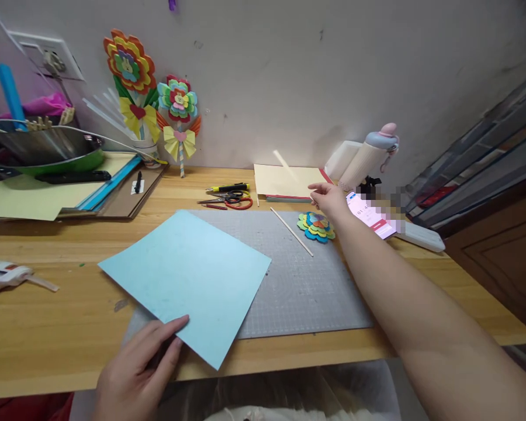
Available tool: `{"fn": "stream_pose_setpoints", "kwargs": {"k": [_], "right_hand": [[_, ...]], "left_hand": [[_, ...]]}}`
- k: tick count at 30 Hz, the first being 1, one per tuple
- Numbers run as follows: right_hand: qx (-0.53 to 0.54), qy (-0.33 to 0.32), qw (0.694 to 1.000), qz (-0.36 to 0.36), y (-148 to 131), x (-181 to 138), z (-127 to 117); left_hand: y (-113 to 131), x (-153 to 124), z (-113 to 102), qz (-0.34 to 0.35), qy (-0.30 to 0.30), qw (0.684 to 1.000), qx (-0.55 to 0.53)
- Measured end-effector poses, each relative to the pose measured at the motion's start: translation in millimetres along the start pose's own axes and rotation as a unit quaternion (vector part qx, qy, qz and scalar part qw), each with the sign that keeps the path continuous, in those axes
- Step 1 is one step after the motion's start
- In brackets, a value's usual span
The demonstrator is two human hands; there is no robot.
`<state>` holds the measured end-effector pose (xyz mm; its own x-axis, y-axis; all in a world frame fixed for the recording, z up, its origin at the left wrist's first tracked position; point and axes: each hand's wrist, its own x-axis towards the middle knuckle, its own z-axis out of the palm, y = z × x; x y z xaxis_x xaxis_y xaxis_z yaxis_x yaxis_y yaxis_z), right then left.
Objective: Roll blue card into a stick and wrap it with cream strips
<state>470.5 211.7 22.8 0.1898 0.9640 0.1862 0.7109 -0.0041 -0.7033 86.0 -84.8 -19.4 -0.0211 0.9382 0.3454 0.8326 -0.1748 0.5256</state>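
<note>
A light blue paper sheet (188, 278) lies tilted on the grey cutting mat (307, 280). My left hand (135, 368) rests at the sheet's near corner, thumb on the paper. My right hand (331, 199) is stretched out to the far right of the mat, fingers loosely apart, beside a stack of cream and red sheets (287, 181). Just below that hand lies a layered multicoloured paper flower (315, 227). A thin wooden stick (291, 231) lies slanted on the mat next to the flower.
Scissors (228, 202) and a yellow utility knife (228, 188) lie behind the mat. Two finished paper flowers (131, 64) (178, 102) stand against the wall. A glue gun (4, 276) sits at left, a pan (44, 146) on paper stacks behind, a phone (370, 213) and bottle (368, 158) at right.
</note>
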Motion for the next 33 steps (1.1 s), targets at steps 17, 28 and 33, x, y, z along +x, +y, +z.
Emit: {"fn": "stream_pose_setpoints", "kwargs": {"k": [17,28,33], "right_hand": [[-0.266,-0.142,0.953,-0.035,-24.0,-109.8,23.5],[-0.086,-0.177,0.98,-0.019,-1.9,-122.9,3.1],[-0.059,-0.147,0.987,-0.037,5.8,-117.7,8.9]], "left_hand": [[17.0,1.1,0.4,0.236,0.0,0.972,-0.002],[32.6,7.9,11.4,0.32,0.026,0.947,0.011],[37.9,23.4,19.8,0.217,0.014,0.972,0.091]]}}
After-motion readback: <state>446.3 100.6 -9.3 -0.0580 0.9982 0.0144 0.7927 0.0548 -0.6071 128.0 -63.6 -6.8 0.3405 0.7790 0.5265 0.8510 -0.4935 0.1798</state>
